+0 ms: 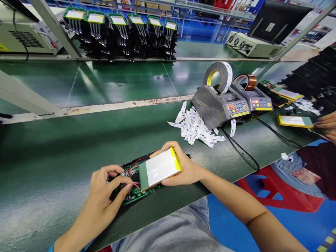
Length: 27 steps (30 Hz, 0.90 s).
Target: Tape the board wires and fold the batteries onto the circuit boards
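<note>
A flat battery pack (161, 168), silver-white with yellow tape at its right end and a green strip at its left, lies tilted over a green circuit board (147, 193) in a black housing. My right hand (185, 169) grips the pack by its right end, thumb at the near edge and fingers behind. Thin red wires run from the pack's left side. At those wires my left hand (110, 189) has thumb and index finger pinched together over the board's left part. The board beneath the pack is hidden.
White tape pieces (194, 127) are heaped beyond my right hand, beside two tape dispensers (220, 105) with a black cable (243, 152). Stacked assemblies (123, 31) stand at the back. At right, another person's hand (327, 126) is near a second battery pack (295, 121).
</note>
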Motion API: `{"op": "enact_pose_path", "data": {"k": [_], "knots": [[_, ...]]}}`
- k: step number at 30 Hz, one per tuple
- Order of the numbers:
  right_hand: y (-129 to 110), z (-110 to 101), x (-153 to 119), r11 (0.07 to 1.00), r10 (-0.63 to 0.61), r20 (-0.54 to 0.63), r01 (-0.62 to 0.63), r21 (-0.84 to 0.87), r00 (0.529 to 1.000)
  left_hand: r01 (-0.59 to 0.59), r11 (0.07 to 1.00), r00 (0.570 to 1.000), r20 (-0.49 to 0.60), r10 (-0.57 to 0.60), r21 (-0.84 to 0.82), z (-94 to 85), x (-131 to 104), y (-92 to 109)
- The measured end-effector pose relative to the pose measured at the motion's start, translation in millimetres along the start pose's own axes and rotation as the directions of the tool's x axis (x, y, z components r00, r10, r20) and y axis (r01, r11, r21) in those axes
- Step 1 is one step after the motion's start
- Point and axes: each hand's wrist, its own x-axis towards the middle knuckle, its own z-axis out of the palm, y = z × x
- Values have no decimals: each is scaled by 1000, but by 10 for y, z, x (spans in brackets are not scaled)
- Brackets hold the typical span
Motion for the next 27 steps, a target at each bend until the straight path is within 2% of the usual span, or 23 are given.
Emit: {"op": "enact_pose_path", "data": {"k": [5,8,13,16,19,23,27], "knots": [[-6,3,5,1000,-5,4,5,6,1000,-151,987,988,46,148,61,-88,71,57],[-4,0,4,1000,-4,11,4,6,1000,-195,979,980,52,192,56,-114,115,67],[8,-38,-2,998,-56,60,57,-20,997,-139,990,988,62,141,-33,-94,101,64],[9,-57,-7,995,-84,98,89,-43,992,-22,998,998,55,25,-57,-93,51,17],[3,-50,-11,995,-85,97,89,-38,992,50,999,994,95,-49,-2,-115,24,-42],[3,-28,-12,998,-59,71,61,-24,996,-4,997,987,162,-9,80,-143,40,-85],[13,-26,-6,996,-87,82,89,-12,993,-40,997,986,164,28,72,-155,82,-64]]}}
